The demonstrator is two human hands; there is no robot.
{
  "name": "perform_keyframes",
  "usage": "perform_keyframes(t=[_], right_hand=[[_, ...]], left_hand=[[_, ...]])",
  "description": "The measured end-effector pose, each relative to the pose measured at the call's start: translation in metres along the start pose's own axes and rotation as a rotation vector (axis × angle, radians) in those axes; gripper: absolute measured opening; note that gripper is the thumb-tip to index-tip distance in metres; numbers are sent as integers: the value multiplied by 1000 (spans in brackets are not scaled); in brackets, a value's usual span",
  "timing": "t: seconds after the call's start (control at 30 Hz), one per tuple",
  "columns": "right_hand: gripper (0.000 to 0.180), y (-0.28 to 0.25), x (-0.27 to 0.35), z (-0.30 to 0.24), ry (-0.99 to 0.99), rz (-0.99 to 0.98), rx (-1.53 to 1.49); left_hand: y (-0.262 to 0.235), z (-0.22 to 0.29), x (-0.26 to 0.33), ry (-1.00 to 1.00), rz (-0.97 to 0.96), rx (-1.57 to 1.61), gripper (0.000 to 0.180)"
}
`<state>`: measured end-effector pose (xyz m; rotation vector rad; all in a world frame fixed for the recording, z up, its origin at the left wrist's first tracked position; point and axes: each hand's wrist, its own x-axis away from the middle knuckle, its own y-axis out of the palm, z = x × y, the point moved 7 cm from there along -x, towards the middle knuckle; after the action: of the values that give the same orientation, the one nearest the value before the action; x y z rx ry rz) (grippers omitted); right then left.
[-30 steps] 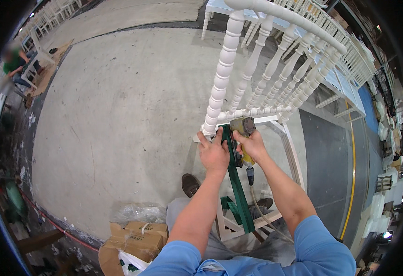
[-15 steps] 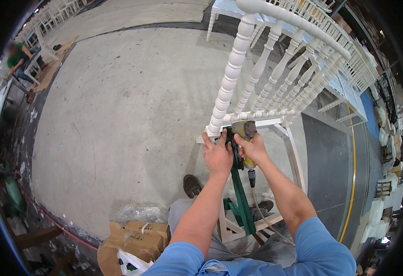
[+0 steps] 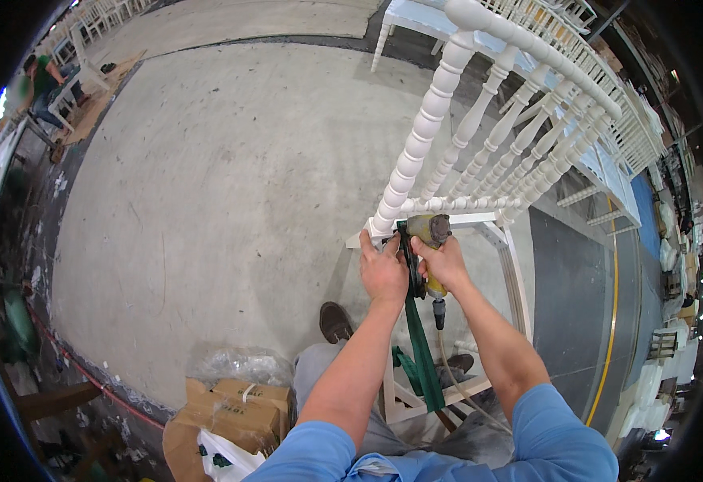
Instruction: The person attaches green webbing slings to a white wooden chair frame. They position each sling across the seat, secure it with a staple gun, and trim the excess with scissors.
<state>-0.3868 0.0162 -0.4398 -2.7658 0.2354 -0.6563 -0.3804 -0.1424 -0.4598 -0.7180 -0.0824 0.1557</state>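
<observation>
A white chair frame with a turned-spindle back (image 3: pixel 423 132) stands upright before me, its square seat frame (image 3: pixel 520 281) coming toward my legs. My left hand (image 3: pixel 383 277) has its fingers spread over the corner where the back post meets the seat rail. Beside that hand a green strap (image 3: pixel 422 349) runs from the rail down over the near side, its loose end folded. My right hand (image 3: pixel 445 261) is wrapped around the handle of a yellow-and-grey air staple gun (image 3: pixel 426 228). The gun's nose, at the strap's far end, is partly hidden. Its hose (image 3: pixel 451 365) trails down toward my legs.
Cardboard boxes (image 3: pixel 239 414) with clear plastic lie at lower left. More white spindle-backed chairs (image 3: pixel 616 128) line the far right. A person in green (image 3: pixel 44 80) sits at upper left. My shoe (image 3: pixel 335 321) rests on the concrete floor (image 3: pixel 207 201); a red hose (image 3: pixel 118 394) crosses the left.
The view has shifted slightly, so the chair back appears a little farther right. Both hands stay at the same corner, with the air staple gun still in my right hand.
</observation>
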Motion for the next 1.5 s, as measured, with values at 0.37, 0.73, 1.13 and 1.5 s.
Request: perform_keyframes(t=[0.37, 0.73, 1.13, 1.5], right_hand=[[33, -4, 2, -4, -16, -13, -74], [27, -19, 5, -5, -8, -26, -86], [38, -259, 257, -35, 65, 351, -219], [48, -444, 607, 120, 525, 844, -261]], left_hand=[[-2, 2, 1, 8, 12, 12, 43], [3, -1, 1, 5, 31, 97, 29], [25, 0, 28, 36, -201, -597, 61], [79, 42, 14, -599, -407, 899, 36]])
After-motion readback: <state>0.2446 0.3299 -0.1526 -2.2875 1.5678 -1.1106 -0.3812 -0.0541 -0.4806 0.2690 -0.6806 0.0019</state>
